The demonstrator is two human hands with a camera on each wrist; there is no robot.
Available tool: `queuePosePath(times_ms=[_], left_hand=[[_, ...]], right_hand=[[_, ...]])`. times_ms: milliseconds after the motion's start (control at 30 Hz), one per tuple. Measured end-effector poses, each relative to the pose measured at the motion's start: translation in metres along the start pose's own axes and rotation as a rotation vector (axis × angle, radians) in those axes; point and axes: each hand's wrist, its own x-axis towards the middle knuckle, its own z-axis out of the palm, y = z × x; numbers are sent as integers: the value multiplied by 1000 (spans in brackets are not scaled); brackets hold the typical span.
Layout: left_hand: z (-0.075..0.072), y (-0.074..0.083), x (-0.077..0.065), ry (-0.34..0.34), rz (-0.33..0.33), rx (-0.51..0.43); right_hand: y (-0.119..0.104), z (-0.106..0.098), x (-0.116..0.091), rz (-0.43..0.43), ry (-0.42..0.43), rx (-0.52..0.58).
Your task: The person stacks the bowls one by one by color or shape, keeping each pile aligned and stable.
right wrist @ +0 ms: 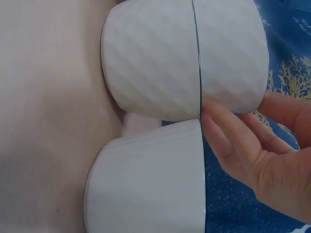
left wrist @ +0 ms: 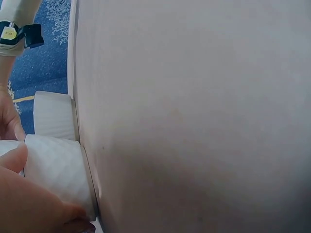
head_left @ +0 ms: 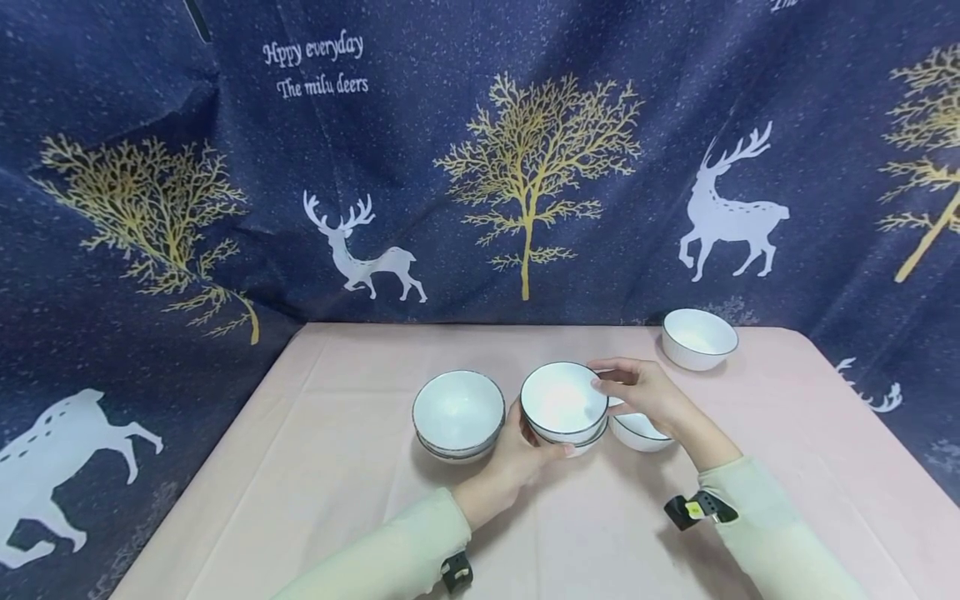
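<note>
In the head view, a two-bowl stack of white bowls stands mid-table, its dark-rimmed upper bowl (head_left: 564, 400) sitting in a dimpled lower bowl (right wrist: 150, 63). My left hand (head_left: 510, 462) curls round the stack's left and front, its thumb across the front near the lower rim. From the right, my right hand (head_left: 648, 396) pinches the upper bowl; the right wrist view shows its fingers (right wrist: 233, 131) against that bowl's side, just above the lower rim. Close by on the right stands a ribbed white bowl (head_left: 640, 433), partly hidden by the right hand.
To the left is another stack of white bowls (head_left: 459, 412). A single white bowl (head_left: 699, 337) stands at the back right. Pink cloth covers the table (head_left: 337, 450), and a dark blue curtain (head_left: 420, 150) with deer and trees hangs behind it.
</note>
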Motion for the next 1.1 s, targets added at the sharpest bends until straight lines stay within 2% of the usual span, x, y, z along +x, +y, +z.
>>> queuePosePath(times_ms=[300, 567, 767, 967, 1100], left_hand=[[0, -1, 1, -2, -2, 12], [0, -3, 1, -8, 37, -26], [0, -2, 2, -11, 27, -5], [0, -2, 1, -8, 32, 5], [0, -1, 1, -3, 23, 15]], right_hand=[[1, -2, 2, 19, 20, -28], [0, -3, 5, 35, 32, -92], [1, -4, 8, 54, 48, -113], [3, -7, 11, 69, 11, -135], [4, -13, 8, 22, -39, -148]])
